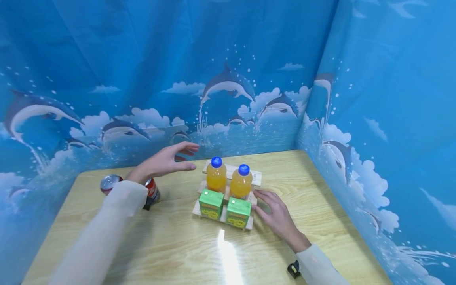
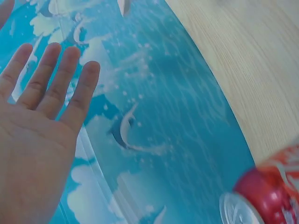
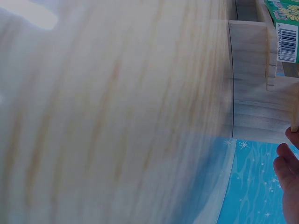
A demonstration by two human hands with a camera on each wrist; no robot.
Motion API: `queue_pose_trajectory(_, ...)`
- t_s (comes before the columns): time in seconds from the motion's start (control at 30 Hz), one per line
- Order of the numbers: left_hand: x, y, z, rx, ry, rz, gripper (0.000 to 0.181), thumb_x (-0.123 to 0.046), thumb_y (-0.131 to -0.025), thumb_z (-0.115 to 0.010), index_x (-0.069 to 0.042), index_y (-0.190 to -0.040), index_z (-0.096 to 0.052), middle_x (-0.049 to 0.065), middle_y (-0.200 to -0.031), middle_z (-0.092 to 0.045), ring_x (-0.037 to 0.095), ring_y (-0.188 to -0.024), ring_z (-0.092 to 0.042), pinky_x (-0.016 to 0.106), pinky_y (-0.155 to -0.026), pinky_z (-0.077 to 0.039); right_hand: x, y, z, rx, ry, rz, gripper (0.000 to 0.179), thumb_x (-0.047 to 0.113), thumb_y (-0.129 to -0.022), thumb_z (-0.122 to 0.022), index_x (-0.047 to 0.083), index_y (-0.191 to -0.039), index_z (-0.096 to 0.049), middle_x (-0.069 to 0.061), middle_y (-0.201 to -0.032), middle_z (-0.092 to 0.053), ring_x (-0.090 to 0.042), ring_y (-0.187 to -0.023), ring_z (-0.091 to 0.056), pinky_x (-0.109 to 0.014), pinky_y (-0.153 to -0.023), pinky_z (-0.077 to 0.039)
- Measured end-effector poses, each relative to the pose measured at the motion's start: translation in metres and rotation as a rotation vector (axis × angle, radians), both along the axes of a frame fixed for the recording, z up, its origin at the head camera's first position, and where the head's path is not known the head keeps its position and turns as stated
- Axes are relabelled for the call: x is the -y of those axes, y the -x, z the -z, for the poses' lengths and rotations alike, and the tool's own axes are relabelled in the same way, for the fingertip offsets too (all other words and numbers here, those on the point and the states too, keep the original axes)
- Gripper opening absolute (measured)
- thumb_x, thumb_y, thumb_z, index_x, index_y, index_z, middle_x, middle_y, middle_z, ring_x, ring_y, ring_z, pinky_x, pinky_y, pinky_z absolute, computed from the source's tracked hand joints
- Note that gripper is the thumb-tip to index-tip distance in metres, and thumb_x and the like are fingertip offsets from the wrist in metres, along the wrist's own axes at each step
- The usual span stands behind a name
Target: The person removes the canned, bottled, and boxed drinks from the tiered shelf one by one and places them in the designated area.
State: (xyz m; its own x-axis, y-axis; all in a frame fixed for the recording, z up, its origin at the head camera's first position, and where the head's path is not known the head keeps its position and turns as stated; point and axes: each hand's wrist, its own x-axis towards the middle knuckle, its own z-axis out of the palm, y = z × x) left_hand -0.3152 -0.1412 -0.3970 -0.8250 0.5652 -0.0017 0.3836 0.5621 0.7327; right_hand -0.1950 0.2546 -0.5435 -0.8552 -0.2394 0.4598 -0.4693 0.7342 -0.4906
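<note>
A stepped wooden rack [image 1: 233, 171] stands on the table, its steps running down toward the front. On a higher step are two bottles of orange drink, the left bottle [image 1: 216, 176] and the right bottle [image 1: 241, 183], both with blue caps. Two green drink cartons, the left carton [image 1: 211, 204] and the right carton [image 1: 238, 212], stand on the front step. My left hand [image 1: 165, 160] hovers left of the bottles, fingers extended and holding nothing. At the rack's right side, my right hand [image 1: 273, 215] touches the wood with loosely bent fingers; its wrist view shows only fingertips [image 3: 286, 161] by the board's edge.
Two red drink cans are on the left of the table [image 1: 171, 245]: one can [image 1: 111, 183] behind the left forearm, another can [image 1: 152, 190] tilted beside it, partly hidden. A blue dolphin-print curtain [image 1: 156, 79] encloses the back and right side.
</note>
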Motion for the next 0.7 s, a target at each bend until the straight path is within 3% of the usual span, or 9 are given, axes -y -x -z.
queue_pose_trajectory(0.23, -0.02, -0.004, -0.001, 0.057, -0.055, 0.072, 0.077, -0.037, -0.099, -0.08, -0.023, -0.166, -0.043, 0.012, -0.17, -0.046, 0.039, -0.152, -0.048, 0.066, -0.125, -0.042, 0.0, 0.0, 0.001, 0.01, 0.002, 0.005, 0.051, 0.023, -0.094, -0.087, 0.007, -0.14, -0.071, -0.01, -0.143, -0.072, -0.031, -0.132, -0.068, -0.053, -0.114, -0.056)
queue_pose_trajectory(0.5, -0.041, -0.009, -0.002, 0.114, -0.13, 0.155, 0.081, -0.034, -0.096, -0.085, -0.028, -0.166, -0.043, 0.005, -0.168, -0.048, 0.034, -0.153, -0.049, 0.064, -0.127, -0.041, -0.001, 0.0, 0.001, -0.005, -0.003, 0.004, 0.05, 0.024, -0.094, -0.087, 0.006, -0.139, -0.072, -0.011, -0.142, -0.072, -0.031, -0.132, -0.069, -0.053, -0.114, -0.056)
queue_pose_trajectory(0.7, -0.052, -0.013, 0.001, 0.144, -0.114, 0.178, 0.079, -0.03, -0.095, -0.086, -0.029, -0.163, -0.047, 0.003, -0.164, -0.052, 0.032, -0.151, -0.05, 0.065, -0.126, -0.041, -0.001, 0.0, 0.0, -0.015, 0.009, -0.008, 0.05, 0.023, -0.093, -0.087, 0.005, -0.138, -0.072, -0.011, -0.141, -0.073, -0.032, -0.131, -0.069, -0.053, -0.113, -0.056)
